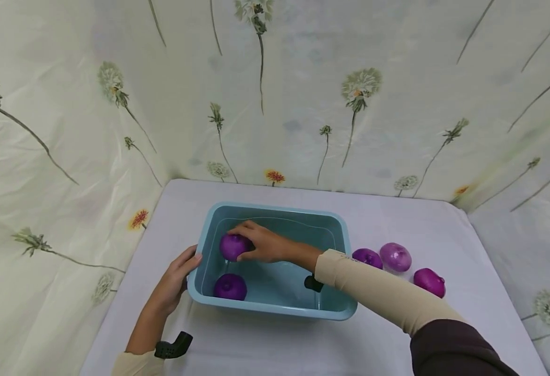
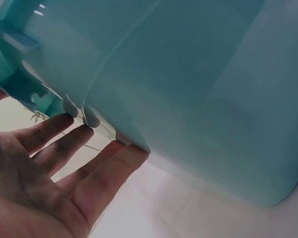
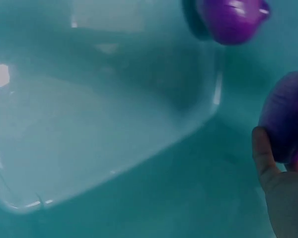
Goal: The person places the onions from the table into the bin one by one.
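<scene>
A light blue plastic tub (image 1: 275, 312) stands on the white-covered table. My right hand (image 1: 267, 244) reaches into its left half and grips a red onion (image 1: 233, 247) between thumb and fingers. The same held onion (image 3: 285, 116) shows at the right edge of the right wrist view. Another red onion (image 1: 230, 286) lies in the tub's near left corner. At the tub's left end, my left hand (image 1: 177, 277) holds the rim, thumb over it. In the left wrist view, its fingertips (image 2: 134, 151) press the outer wall just under the rim.
Right of the tub lie three more red onions: one (image 1: 367, 257) partly behind the right sleeve, a paler one (image 1: 395, 257) beside it, and one (image 1: 429, 282) farther right. A flower-printed sheet (image 1: 303, 130) hangs behind and beside the table (image 1: 397, 214).
</scene>
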`<action>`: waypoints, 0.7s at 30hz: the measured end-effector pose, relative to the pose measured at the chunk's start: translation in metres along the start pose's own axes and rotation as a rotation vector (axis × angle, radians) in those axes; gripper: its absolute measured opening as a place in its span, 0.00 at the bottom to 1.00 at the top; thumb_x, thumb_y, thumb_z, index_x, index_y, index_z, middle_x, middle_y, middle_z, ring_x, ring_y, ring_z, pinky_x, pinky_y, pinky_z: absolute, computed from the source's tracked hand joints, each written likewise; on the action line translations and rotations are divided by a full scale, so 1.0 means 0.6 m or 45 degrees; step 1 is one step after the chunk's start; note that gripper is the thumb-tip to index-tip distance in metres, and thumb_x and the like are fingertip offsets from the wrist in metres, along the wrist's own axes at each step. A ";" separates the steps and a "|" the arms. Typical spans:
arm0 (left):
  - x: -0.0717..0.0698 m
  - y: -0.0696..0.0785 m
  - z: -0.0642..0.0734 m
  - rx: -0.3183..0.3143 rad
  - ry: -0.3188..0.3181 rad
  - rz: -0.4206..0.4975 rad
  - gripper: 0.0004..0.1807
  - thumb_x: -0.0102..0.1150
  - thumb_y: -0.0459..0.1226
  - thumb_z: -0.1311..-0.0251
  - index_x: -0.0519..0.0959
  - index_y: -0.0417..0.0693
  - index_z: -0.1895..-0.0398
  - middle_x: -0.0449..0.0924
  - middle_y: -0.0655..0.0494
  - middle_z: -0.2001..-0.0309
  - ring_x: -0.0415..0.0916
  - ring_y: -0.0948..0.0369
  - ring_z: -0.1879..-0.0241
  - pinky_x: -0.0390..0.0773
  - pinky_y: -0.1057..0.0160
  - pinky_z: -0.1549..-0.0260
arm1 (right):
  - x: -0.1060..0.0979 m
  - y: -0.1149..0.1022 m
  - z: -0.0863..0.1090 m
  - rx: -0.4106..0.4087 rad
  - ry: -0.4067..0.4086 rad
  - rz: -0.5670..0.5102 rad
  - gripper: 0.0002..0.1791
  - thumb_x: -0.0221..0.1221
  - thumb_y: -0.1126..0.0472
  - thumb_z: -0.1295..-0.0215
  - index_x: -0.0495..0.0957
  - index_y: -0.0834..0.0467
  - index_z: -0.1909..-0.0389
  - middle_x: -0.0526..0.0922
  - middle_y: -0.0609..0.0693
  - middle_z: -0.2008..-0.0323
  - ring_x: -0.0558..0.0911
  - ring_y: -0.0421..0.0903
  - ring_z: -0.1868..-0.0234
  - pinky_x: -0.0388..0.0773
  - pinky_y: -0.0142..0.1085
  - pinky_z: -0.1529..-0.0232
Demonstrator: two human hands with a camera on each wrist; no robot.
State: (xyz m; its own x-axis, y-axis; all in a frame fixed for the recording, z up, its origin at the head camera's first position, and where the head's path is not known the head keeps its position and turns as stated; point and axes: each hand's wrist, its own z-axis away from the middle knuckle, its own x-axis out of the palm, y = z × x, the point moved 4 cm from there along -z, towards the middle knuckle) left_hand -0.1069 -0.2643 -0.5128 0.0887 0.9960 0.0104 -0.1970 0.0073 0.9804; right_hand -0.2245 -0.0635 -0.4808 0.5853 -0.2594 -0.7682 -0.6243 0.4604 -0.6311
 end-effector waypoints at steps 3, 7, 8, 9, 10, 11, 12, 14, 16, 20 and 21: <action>-0.002 0.000 0.000 -0.001 0.007 0.000 0.29 0.43 0.48 0.25 0.61 0.46 0.26 0.65 0.38 0.30 0.70 0.42 0.38 0.76 0.54 0.49 | 0.021 0.008 -0.005 0.024 -0.045 0.024 0.35 0.66 0.54 0.34 0.65 0.51 0.28 0.67 0.56 0.34 0.73 0.51 0.37 0.75 0.43 0.39; -0.002 -0.001 0.000 -0.002 0.003 0.006 0.29 0.44 0.48 0.25 0.61 0.46 0.26 0.65 0.37 0.30 0.70 0.41 0.38 0.76 0.53 0.50 | 0.046 0.023 -0.011 0.043 -0.067 0.063 0.35 0.67 0.56 0.35 0.65 0.52 0.28 0.68 0.57 0.36 0.74 0.51 0.37 0.75 0.44 0.38; -0.001 -0.002 0.000 -0.002 0.000 0.001 0.29 0.43 0.48 0.24 0.60 0.46 0.25 0.64 0.36 0.30 0.70 0.40 0.38 0.76 0.53 0.50 | 0.050 0.027 -0.013 0.044 -0.065 0.077 0.35 0.67 0.56 0.35 0.66 0.52 0.29 0.68 0.57 0.36 0.74 0.51 0.38 0.75 0.43 0.39; -0.001 -0.002 0.001 -0.004 0.005 -0.002 0.30 0.43 0.48 0.25 0.60 0.46 0.25 0.64 0.36 0.30 0.70 0.40 0.38 0.76 0.53 0.49 | 0.054 0.029 -0.015 0.042 -0.066 0.085 0.35 0.67 0.56 0.35 0.66 0.52 0.29 0.68 0.57 0.36 0.74 0.51 0.38 0.75 0.43 0.39; -0.001 -0.002 0.001 -0.004 0.010 -0.004 0.30 0.43 0.48 0.25 0.60 0.46 0.25 0.64 0.36 0.30 0.70 0.40 0.38 0.76 0.52 0.49 | 0.057 0.031 -0.016 0.041 -0.066 0.087 0.35 0.67 0.56 0.35 0.65 0.53 0.29 0.68 0.57 0.36 0.74 0.51 0.37 0.74 0.43 0.39; -0.002 -0.002 0.000 -0.004 0.017 -0.007 0.29 0.43 0.48 0.25 0.60 0.46 0.26 0.65 0.36 0.30 0.70 0.40 0.38 0.76 0.52 0.49 | 0.060 0.031 -0.017 0.040 -0.065 0.089 0.35 0.67 0.56 0.35 0.65 0.53 0.29 0.68 0.57 0.36 0.74 0.51 0.37 0.75 0.43 0.39; -0.002 -0.001 0.000 -0.005 0.020 -0.008 0.29 0.44 0.48 0.25 0.61 0.46 0.26 0.65 0.37 0.30 0.70 0.40 0.38 0.76 0.52 0.49 | 0.062 0.032 -0.018 0.039 -0.065 0.089 0.35 0.67 0.56 0.35 0.65 0.53 0.29 0.68 0.57 0.36 0.74 0.51 0.37 0.74 0.44 0.38; -0.002 -0.001 -0.001 -0.001 0.020 -0.007 0.29 0.44 0.49 0.25 0.61 0.47 0.26 0.65 0.37 0.30 0.70 0.40 0.38 0.76 0.52 0.49 | 0.064 0.033 -0.020 0.051 -0.065 0.079 0.35 0.67 0.57 0.35 0.65 0.53 0.29 0.67 0.58 0.35 0.73 0.52 0.37 0.74 0.44 0.38; -0.002 -0.001 -0.003 0.003 0.011 0.002 0.29 0.44 0.48 0.25 0.61 0.47 0.26 0.65 0.37 0.31 0.70 0.39 0.38 0.76 0.52 0.49 | 0.066 0.035 -0.020 0.066 -0.062 0.080 0.35 0.67 0.57 0.35 0.65 0.52 0.29 0.67 0.58 0.35 0.73 0.52 0.36 0.74 0.45 0.38; -0.001 -0.002 -0.003 0.003 -0.003 0.000 0.30 0.44 0.48 0.25 0.60 0.46 0.26 0.65 0.36 0.31 0.70 0.40 0.38 0.76 0.52 0.50 | 0.074 0.040 -0.022 0.078 -0.062 0.108 0.35 0.67 0.57 0.36 0.65 0.52 0.29 0.66 0.58 0.34 0.73 0.52 0.36 0.73 0.44 0.37; -0.001 -0.002 -0.002 0.001 0.001 0.000 0.29 0.44 0.48 0.25 0.61 0.46 0.26 0.65 0.36 0.31 0.70 0.40 0.38 0.76 0.52 0.50 | 0.076 0.041 -0.022 0.075 -0.063 0.117 0.35 0.67 0.56 0.36 0.65 0.52 0.29 0.66 0.58 0.34 0.73 0.52 0.36 0.73 0.44 0.37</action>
State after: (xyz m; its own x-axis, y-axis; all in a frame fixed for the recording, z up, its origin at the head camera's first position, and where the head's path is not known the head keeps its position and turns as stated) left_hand -0.1080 -0.2648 -0.5144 0.0879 0.9961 0.0101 -0.1963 0.0074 0.9805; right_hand -0.2201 -0.0754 -0.5332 0.5531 -0.1720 -0.8152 -0.6458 0.5296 -0.5499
